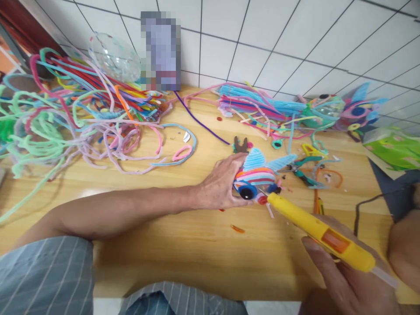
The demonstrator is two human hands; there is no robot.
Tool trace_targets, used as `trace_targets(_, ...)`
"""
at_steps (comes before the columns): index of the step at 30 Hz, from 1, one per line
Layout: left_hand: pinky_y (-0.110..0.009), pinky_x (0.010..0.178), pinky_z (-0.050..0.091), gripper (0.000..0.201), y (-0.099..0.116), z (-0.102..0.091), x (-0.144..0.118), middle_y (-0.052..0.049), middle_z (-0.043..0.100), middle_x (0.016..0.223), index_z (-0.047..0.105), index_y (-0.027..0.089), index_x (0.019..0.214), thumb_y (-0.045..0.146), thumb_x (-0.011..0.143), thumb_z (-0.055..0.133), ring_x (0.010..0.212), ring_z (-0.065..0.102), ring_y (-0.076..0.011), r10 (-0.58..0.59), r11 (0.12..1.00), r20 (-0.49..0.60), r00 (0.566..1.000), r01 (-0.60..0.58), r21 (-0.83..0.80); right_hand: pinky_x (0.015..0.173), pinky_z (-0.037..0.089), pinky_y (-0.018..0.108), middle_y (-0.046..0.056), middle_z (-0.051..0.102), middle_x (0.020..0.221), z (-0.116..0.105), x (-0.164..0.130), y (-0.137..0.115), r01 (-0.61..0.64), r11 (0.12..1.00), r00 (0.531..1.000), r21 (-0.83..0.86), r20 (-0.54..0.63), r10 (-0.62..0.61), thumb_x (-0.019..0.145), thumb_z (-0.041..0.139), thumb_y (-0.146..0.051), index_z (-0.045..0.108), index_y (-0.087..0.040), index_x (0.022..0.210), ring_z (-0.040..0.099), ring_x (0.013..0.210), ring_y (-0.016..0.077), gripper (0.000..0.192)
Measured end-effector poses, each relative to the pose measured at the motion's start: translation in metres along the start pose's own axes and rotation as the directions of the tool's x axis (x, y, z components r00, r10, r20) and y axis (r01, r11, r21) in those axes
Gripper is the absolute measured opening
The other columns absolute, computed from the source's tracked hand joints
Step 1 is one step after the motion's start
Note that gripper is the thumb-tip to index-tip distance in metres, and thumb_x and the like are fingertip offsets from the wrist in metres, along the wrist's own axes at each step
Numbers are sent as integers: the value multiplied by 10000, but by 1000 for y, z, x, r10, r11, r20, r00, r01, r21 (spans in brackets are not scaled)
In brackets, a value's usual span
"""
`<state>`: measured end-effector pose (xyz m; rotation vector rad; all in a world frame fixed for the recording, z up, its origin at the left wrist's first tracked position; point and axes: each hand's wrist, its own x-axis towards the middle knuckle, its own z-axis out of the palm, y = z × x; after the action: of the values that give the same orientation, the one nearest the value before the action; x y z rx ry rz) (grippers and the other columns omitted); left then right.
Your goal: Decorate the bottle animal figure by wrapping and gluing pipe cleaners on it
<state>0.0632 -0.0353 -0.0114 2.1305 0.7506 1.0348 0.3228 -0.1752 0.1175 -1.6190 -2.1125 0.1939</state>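
My left hand point(220, 181) is closed around a fish point(257, 176) made of striped pipe cleaners, with light blue fins, a big blue-and-black eye point(247, 192) and a red mouth. Its far side is partly hidden by the fin and the body. In my right hand point(341, 271) is a yellow glue gun point(315, 227), gripped by its handle, with a clear glue stick point(385, 276) poking out of the back. The gun's metal nozzle points at the fish's front, close to the mouth and eyes; whether it touches cannot be made out.
Loose pipe cleaners point(88, 127) heap at the left, with more bundles point(259, 103) along the tiled wall. Pliers point(303, 173) lie right of the fish. A finished-looking fish point(357, 109) stands at the back right. Near the right edge are a green package point(393, 148) and a dark cord point(357, 214).
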Motion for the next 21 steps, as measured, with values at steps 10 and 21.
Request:
trace_targets(10,-621,1265,468,1022,0,3,0,-245,537,1644,353,210,1616,740,863,796,1561,529,-410,-4,1000,-20,1000,5,20,789,670,354,91,817,1071,-3,9,3,199,977,979,-80,57,-194,1049,597,-261,637,-259,1219,829,942,272,174)
trace_targets(21,-641,1281,445,1076,-1,2,0,-250,509,1666,351,215,1626,738,822,839,1573,504,-433,-40,999,11,999,40,-1,684,674,371,49,830,990,-2,12,1,151,986,988,-77,32,-149,1026,607,-273,658,-307,1190,832,823,288,176)
